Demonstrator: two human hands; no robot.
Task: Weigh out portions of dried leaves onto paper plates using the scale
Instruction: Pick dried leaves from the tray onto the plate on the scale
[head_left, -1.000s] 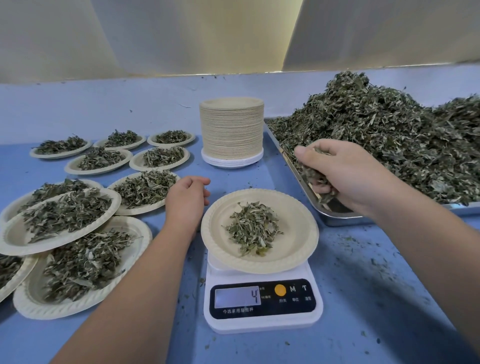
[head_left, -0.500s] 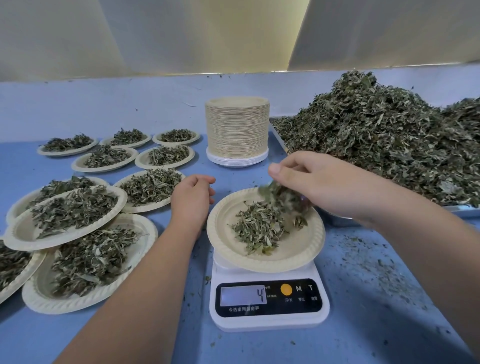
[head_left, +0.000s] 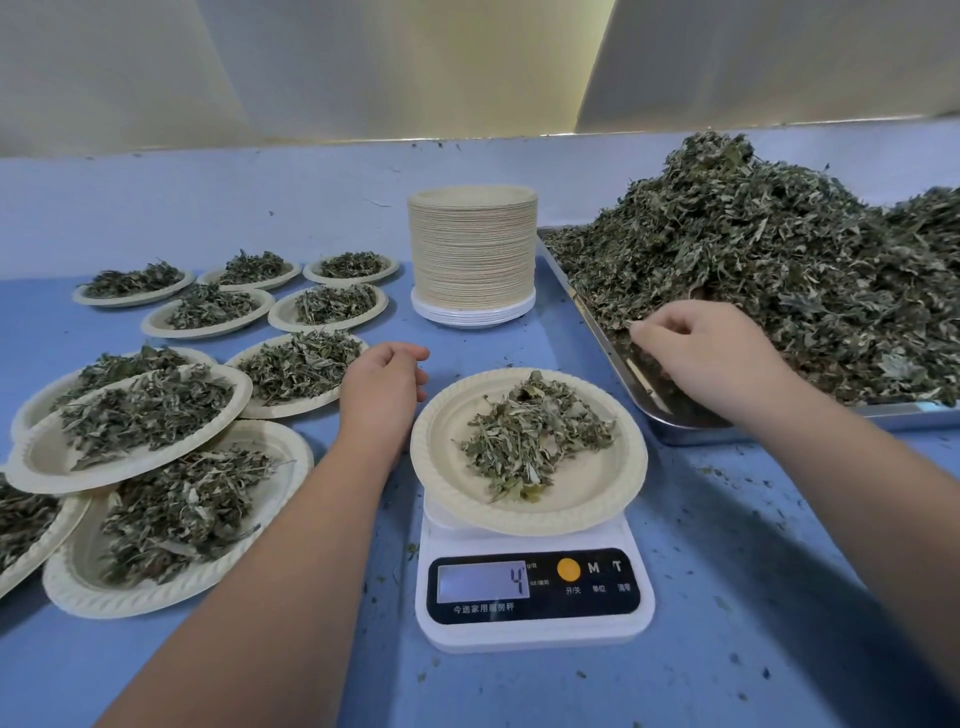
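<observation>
scale showing 4 up front, paper plate on it with a small heap of dried leaves, left hand loose and empty just beside it, right hand curled into the leaf pile in the tray, can't tell if it's gripping any, plate stack behind

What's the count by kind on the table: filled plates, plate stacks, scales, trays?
Leaf-filled paper plates: 11
Stack of empty plates: 1
Scale: 1
Metal tray: 1
Total: 14
</observation>
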